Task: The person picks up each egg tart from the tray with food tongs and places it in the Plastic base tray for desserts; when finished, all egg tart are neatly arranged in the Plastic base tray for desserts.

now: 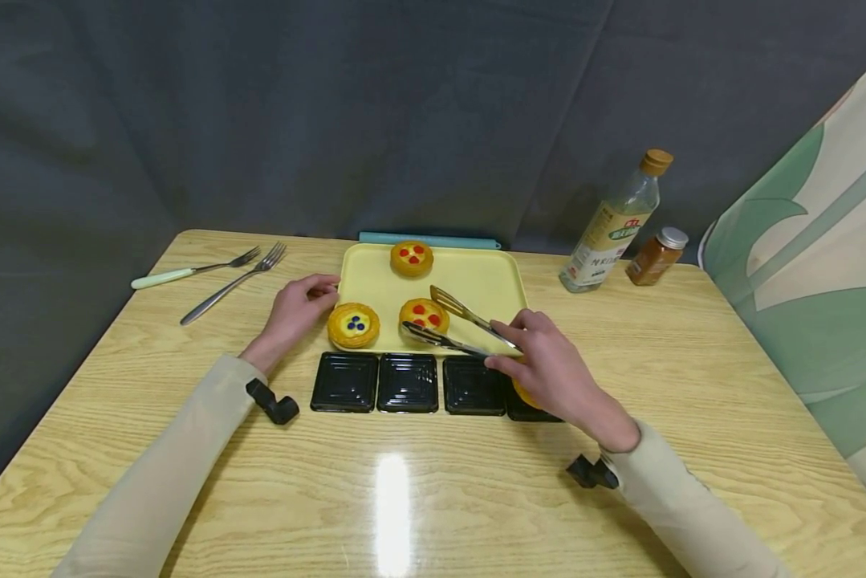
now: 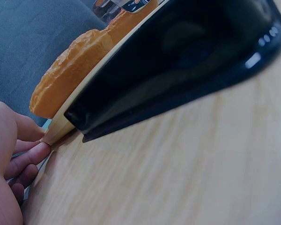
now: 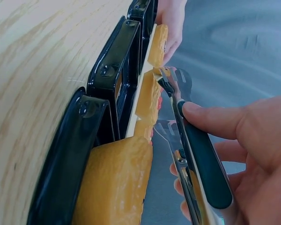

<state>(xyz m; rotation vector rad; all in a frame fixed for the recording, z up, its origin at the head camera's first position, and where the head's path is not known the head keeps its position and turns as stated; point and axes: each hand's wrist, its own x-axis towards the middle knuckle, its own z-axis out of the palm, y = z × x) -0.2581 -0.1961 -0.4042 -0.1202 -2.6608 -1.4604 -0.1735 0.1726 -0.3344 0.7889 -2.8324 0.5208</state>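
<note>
My left hand [image 1: 304, 309] pinches the left rim of a pale yellow tray [image 1: 476, 273]. In my right hand [image 1: 548, 365] I grip metal serving tongs [image 1: 447, 301] with dark handle grips. Their tips are spread, one on each side of a red-topped egg tart [image 1: 424, 315] at the tray's front. At the tray's front left corner sits a blueberry-topped tart [image 1: 353, 326]; another red-topped tart [image 1: 412, 258] lies at the back. One more tart [image 3: 117, 183] sits in the rightmost black square dish, mostly hidden by my right hand in the head view.
Black square dishes [image 1: 343, 382] stand in a row along the tray's front. Two forks [image 1: 219, 295] lie at the left. A tall glass bottle [image 1: 609, 229] and a small spice jar [image 1: 656, 257] stand back right. Behind the tray lies a blue bar [image 1: 461, 241].
</note>
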